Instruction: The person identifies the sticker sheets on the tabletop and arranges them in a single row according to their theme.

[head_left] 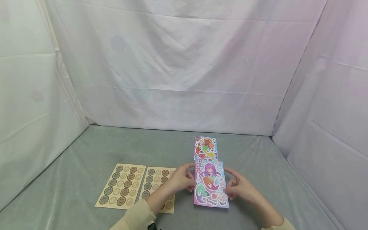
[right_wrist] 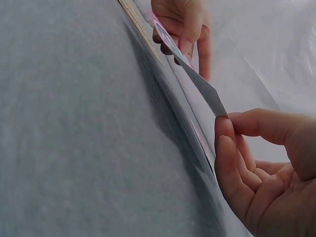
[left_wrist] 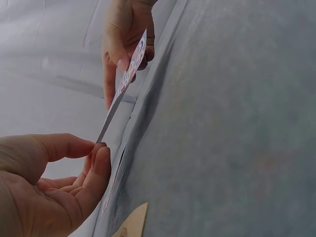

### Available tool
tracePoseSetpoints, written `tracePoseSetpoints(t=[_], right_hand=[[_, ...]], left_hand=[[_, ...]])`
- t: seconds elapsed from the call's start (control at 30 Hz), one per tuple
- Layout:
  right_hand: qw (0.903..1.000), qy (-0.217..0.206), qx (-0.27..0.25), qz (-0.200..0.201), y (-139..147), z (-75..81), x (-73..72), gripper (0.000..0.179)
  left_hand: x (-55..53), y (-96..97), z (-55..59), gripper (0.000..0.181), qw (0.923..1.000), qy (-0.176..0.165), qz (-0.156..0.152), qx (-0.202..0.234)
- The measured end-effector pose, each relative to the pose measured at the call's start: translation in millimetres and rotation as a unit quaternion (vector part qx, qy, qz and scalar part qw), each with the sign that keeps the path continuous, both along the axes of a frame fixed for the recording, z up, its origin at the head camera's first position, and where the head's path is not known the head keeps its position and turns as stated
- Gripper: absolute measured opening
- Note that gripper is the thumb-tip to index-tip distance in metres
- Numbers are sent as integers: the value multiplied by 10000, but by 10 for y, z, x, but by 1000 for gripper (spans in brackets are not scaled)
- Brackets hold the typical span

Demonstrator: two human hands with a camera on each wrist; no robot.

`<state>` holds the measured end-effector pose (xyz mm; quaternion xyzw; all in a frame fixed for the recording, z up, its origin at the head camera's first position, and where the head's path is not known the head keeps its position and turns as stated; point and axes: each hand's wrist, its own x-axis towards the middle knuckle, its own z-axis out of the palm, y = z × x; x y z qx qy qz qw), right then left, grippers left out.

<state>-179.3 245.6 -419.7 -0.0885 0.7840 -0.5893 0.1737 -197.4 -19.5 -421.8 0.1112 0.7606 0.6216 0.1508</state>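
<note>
A mermaid sticker sheet (head_left: 210, 188) with a purple-haired figure is held between both hands, raised off the table. My left hand (head_left: 181, 179) pinches its left edge between thumb and fingers. On the opposite edge, my right hand (head_left: 241, 187) pinches it the same way. Both wrist views show the sheet (left_wrist: 116, 104) nearly edge-on, its plain grey-looking underside (right_wrist: 203, 89) turned to the right wrist camera. Beyond it lies a second mermaid sticker sheet (head_left: 206, 148), with orange, green and yellow figures; its near end is hidden by the held sheet.
Two cream sheets of round stickers lie side by side at the left, a left one (head_left: 111, 191) and a right one (head_left: 150, 179) partly covered by my left forearm. The grey-green tabletop (head_left: 161, 145) is bounded by white cloth walls (head_left: 178, 64) at the back and sides.
</note>
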Motion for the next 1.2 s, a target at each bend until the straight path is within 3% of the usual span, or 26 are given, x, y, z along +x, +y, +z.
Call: tracePoseSetpoints(t=[0.4,0.63,0.93,1.2], right_hand=[[9988,-354,122,306,16,-16,10,91],[9984,-350,109,420,11,-40,20,92],[9977,-487,230,405,-6,-82,28,91],[9971,-600,314,350,-18,-135,27,93]], left_hand=[[59,10,-2,71,9995,90,-158,-268],[61,12,-19,71,9986,153,-155,-475],[110,17,-20,72,9966,109,-85,-808],[127,23,-31,72,9963,82,-46,-851]])
